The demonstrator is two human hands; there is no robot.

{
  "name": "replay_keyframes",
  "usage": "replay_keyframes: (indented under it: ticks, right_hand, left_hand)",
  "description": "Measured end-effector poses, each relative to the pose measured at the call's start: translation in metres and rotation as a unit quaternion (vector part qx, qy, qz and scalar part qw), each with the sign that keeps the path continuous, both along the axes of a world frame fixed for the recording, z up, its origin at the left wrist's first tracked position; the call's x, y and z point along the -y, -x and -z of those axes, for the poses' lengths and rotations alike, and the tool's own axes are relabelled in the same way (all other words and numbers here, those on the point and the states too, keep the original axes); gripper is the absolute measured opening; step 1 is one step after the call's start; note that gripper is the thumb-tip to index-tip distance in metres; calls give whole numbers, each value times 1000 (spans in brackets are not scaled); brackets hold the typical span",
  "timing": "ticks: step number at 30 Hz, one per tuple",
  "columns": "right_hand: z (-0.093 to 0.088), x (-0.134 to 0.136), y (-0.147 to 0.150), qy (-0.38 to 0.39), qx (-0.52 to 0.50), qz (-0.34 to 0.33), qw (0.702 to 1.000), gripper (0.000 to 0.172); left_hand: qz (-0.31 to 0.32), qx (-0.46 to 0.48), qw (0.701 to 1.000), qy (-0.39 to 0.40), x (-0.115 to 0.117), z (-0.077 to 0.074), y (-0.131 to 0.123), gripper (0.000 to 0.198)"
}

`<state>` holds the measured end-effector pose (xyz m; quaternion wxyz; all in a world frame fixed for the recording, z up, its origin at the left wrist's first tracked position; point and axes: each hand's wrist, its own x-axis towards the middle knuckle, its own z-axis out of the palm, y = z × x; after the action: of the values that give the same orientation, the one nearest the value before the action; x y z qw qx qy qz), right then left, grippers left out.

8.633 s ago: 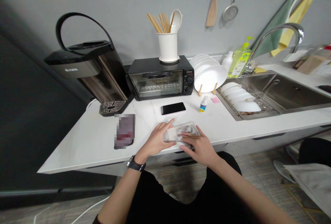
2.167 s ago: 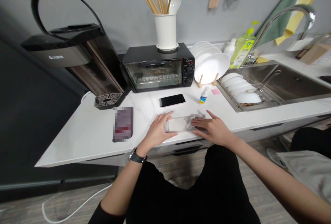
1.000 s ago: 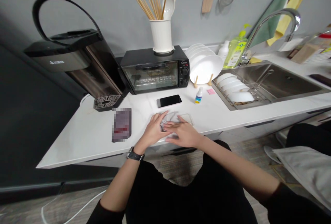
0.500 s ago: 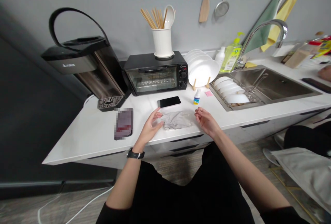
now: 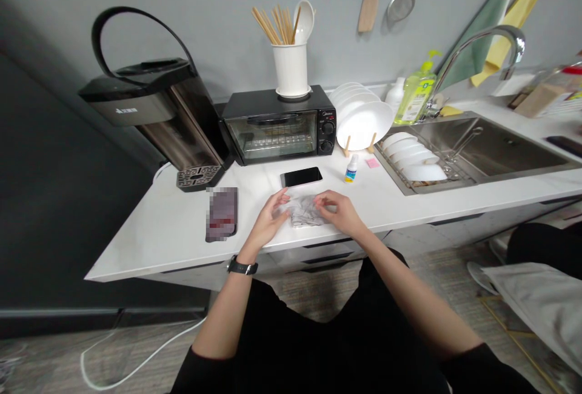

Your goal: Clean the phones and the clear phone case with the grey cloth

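Observation:
A clear plastic bag (image 5: 305,212) with crumpled grey-white cloth inside lies flat near the counter's front edge. My left hand (image 5: 270,219) is beside its left end, thumb and fingers apart, fingertips at the bag's edge. Over the bag's right side, my right hand (image 5: 339,211) has its fingers bent and pinched together at the plastic; the exact grip is partly hidden. Just behind the bag lies a black-screened phone (image 5: 302,177). A small white bottle (image 5: 351,170) with a blue and yellow label stands to the right, near a pink slip (image 5: 373,163).
A toaster oven (image 5: 277,130) stands behind, bearing a utensil holder (image 5: 291,70). To the left are a tall dispenser (image 5: 182,121) and a dark blurred item (image 5: 222,215). Plates (image 5: 364,124) in a rack and a sink (image 5: 482,145) with bowls are on the right.
My right hand has moved left, from beside the bag's right end to over its right side, fingers pinched. My left hand has stayed at the left end. The view has shifted slightly.

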<state>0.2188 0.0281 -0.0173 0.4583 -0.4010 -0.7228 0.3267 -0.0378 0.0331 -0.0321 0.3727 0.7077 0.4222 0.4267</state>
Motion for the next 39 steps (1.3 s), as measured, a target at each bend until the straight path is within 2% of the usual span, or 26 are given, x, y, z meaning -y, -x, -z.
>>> replay_keyframes:
  ticks: [3,5,7,10,14,16,20,22,25,31,35,39]
  right_hand:
    - [-1,-3,18,-99,184,18,978,29]
    - [2,-4,26,-116,261,35,958,37]
    - [5,-5,29,-112,288,57,949,33]
    - [9,-7,30,-92,269,87,955,19]
    - [9,-7,29,-80,207,108,969,19]
    - [8,-5,29,-89,163,121,975,21]
    - [3,1,27,-112,81,187,973,27]
    - [-1,4,22,-129,70,226,963,28]
    - [-5,10,13,-161,91,247,951,28]
    - [-3,29,14,-180,203,200,941,37]
    - [6,36,21,-188,254,200,927,49]
    - [11,33,26,-215,261,199,920,47]
  left_hand:
    - [-15,-59,998,-34,2,-1,-2,60]
    - [-41,-119,990,-61,3,0,-5,61]
    - [-69,-175,979,-74,4,1,-10,61]
    - [-96,-222,967,-85,5,2,-17,54]
    - [-95,-221,966,-90,5,-1,-19,33]
    - [-76,-180,979,-65,4,-3,-17,28]
    - [-31,-25,999,29,5,-5,-19,34]
    - [-54,31,997,52,10,-4,-25,34]
    - [-104,73,991,32,20,-3,-40,25]
    - [-98,-16,994,-34,37,-4,-49,16]
    - [-91,-94,990,-54,35,-2,-44,18]
    - [-101,-157,980,-71,31,1,-44,19]
